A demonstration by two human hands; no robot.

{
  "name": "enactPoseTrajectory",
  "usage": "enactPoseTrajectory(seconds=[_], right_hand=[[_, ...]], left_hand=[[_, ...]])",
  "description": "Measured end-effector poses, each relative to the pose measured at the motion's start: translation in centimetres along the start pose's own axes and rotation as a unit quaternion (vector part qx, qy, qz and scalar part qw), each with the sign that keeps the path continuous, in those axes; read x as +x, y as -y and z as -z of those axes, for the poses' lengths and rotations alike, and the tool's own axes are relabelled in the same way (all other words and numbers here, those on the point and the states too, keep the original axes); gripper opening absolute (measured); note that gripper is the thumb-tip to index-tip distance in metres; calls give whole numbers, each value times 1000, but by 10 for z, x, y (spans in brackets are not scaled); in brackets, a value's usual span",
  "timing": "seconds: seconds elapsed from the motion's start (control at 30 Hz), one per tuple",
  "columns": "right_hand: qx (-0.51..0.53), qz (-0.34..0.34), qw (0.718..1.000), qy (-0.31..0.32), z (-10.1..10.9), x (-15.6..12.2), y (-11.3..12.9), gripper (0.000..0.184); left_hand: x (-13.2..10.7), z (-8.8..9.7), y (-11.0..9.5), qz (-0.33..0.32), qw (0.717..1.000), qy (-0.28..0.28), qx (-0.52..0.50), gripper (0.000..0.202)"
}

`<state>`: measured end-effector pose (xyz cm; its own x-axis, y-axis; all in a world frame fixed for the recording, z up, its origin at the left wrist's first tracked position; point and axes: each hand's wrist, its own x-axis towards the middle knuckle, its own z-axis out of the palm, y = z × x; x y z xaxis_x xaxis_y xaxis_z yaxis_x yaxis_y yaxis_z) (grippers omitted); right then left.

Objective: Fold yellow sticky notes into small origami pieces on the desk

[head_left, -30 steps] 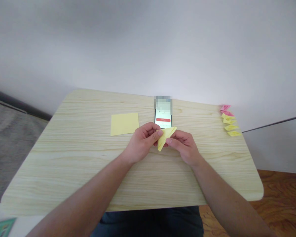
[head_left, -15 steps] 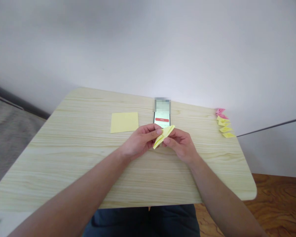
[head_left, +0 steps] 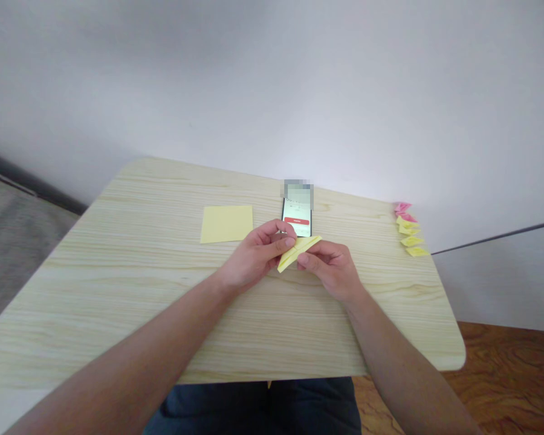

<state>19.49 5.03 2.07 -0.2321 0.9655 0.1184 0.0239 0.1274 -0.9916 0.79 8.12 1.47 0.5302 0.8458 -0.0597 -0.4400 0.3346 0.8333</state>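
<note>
Yellow paper [head_left: 286, 261] part hidden betw. left hand [head_left: 254, 258] & right hand [head_left: 330, 270].

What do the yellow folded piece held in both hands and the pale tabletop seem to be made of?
Yellow folded piece: probably thin matte paper; it holds sharp creases. Pale tabletop: wood-grain surface, smooth with slight sheen; solid wood or laminate cannot be told.

Soft, even daylight; faint shadows; edges bowed by wide lens; slight blur.
</note>
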Motion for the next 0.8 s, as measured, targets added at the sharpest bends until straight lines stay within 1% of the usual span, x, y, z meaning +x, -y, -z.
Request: enactPoseTrajectory(seconds=[0.17,0.37,0.5,0.67,0.73,0.8], right_hand=[[8,4,1000,5,0,0,1,10],[9,-3,1000,-6,1,0,-3,12],[16,-1,1000,-4,2,-1,-5,15],[26,0,1000,6,2,0,-4,11],[38,2,999,-6,2,1,-4,12],[64,1,998,-26,2,1,-5,18]], left_hand=[[0,-1,-1,0,1000,-12,-11,19],[0,1,1,16,1000,-14,-18,20],[0,1,1,20,1000,-6,-15,19],[0,2,2,11,1000,1,-16,18],[0,3,2,8,1000,-4,-7,19],[1,4,3,4,1000,-16,9,20]])
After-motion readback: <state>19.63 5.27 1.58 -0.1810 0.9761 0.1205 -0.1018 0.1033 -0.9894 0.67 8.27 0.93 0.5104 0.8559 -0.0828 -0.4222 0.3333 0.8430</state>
